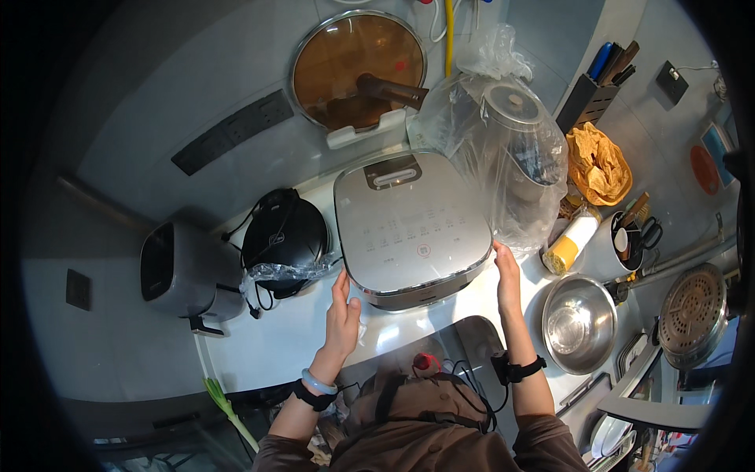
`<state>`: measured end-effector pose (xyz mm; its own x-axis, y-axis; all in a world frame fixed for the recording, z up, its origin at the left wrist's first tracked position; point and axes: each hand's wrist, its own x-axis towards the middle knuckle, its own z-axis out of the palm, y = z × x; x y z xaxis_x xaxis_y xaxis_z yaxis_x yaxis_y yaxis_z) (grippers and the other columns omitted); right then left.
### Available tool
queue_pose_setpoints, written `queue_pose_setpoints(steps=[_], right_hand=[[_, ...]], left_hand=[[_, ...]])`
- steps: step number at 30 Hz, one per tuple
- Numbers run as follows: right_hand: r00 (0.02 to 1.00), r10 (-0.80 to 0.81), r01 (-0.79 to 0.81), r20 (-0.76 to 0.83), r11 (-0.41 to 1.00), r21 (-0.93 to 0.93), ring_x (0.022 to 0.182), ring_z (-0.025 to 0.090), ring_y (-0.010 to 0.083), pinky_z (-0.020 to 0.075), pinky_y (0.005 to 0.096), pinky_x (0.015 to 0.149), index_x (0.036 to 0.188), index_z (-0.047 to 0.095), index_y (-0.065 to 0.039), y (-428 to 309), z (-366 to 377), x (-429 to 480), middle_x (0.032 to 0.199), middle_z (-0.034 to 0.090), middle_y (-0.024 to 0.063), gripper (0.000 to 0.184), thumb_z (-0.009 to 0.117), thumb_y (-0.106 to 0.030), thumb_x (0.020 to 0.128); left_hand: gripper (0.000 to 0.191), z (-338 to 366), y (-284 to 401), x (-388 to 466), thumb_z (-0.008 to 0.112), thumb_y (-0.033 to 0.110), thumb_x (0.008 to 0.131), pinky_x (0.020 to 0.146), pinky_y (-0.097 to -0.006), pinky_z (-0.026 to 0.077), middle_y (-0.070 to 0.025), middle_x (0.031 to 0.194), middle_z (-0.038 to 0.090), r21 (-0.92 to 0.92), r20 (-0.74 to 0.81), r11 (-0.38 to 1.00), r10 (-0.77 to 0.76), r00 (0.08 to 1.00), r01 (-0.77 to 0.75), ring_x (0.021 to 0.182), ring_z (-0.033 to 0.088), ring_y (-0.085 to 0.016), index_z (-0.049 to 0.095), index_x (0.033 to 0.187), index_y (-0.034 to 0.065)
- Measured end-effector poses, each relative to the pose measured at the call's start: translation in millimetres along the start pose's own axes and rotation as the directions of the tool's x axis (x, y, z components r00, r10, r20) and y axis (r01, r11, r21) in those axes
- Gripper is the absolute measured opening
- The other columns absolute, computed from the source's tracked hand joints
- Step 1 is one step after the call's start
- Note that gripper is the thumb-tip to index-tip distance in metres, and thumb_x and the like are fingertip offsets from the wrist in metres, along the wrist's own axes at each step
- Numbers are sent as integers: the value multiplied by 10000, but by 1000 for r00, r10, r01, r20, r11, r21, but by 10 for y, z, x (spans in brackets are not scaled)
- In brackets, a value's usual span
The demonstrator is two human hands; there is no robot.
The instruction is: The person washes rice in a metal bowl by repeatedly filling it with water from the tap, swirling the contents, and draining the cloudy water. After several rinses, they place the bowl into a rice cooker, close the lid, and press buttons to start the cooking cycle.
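A silver rice cooker point(413, 224) with a flat lid and printed touch controls sits on the white counter in front of me. My left hand point(344, 315) is at its front left corner, fingers extended along the side. My right hand point(507, 274) rests its fingertips against the right front corner, the palm facing inward. Both hands lie on opposite sides of the cooker; whether the left fingers touch it is hard to tell. Left of the cooker is a round black electric appliance point(283, 236) with a cord and clear plastic wrap. An appliance in a clear plastic bag point(513, 171) stands to the right.
A grey air fryer point(189, 271) stands far left. A brown-tinted pan lid point(354, 65) hangs on the wall behind. Rightward are a knife block point(587, 100), an orange basket point(619, 177), a yellow-and-white packet point(569, 245), a utensil holder point(598, 253) and a steel bowl point(579, 324).
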<state>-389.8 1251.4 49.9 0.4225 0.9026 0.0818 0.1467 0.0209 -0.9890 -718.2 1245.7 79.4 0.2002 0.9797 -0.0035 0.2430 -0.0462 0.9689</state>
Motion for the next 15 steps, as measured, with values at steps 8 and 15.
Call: queue_pose_setpoints(steps=[8, 15], right_hand=[[999, 5, -2, 48, 998, -60, 1127, 534, 233, 371, 330, 1007, 1187, 617, 7, 491, -79, -68, 1145, 632, 142, 405, 532, -328, 976], [994, 67, -76, 90, 992, 98, 957, 558, 140, 428, 269, 857, 1173, 602, 22, 548, -5, -113, 1066, 634, 70, 388, 630, -275, 924]], left_hand=[[650, 208, -252, -89, 386, 292, 1028, 1090, -370, 343, -268, 1497, 327, 265, -38, 963, -30, 999, 39, 1347, 400, -398, 54, 1544, 76], [663, 317, -419, -133, 388, 298, 1027, 1112, -382, 321, -262, 1527, 269, 243, -77, 968, -51, 996, 69, 1377, 350, -400, 32, 1543, 80]])
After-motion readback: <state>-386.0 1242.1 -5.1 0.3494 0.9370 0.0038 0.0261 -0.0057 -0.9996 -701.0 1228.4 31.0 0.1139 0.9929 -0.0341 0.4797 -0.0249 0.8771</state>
